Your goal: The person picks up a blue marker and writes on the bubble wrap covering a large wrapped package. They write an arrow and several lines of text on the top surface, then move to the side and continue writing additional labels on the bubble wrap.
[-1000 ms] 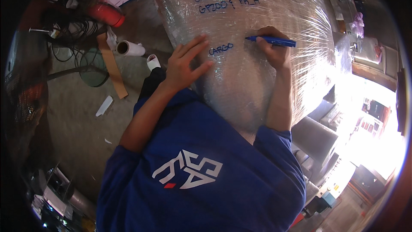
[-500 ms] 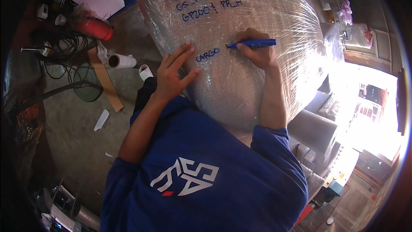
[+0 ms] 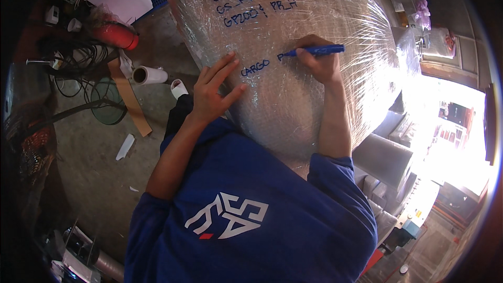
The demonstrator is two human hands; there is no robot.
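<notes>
A large bundle [image 3: 277,110] wrapped in bubble wrap and clear film fills the space in front of me. My right hand [image 3: 320,63] grips a blue marker pen [image 3: 325,50], its tip at the wrapped surface beside a fresh blue stroke. Several lines of blue handwriting [image 3: 246,8] run across the far part of the wrap, and one shorter word [image 3: 255,68] lies between my hands. My left hand [image 3: 214,86] rests on the bundle's left edge with its fingers spread, holding nothing.
On the floor to the left lie a white roll of film [image 3: 149,75], a brown cardboard strip [image 3: 130,99] and a white scrap [image 3: 125,147]. Black cables [image 3: 78,57] and a red object [image 3: 118,34] are farther left. A grey padded block [image 3: 385,160] stands at the right.
The marker has moved slightly right, and a new blue letter stands on the wrap after the shorter word. My left hand stays in place.
</notes>
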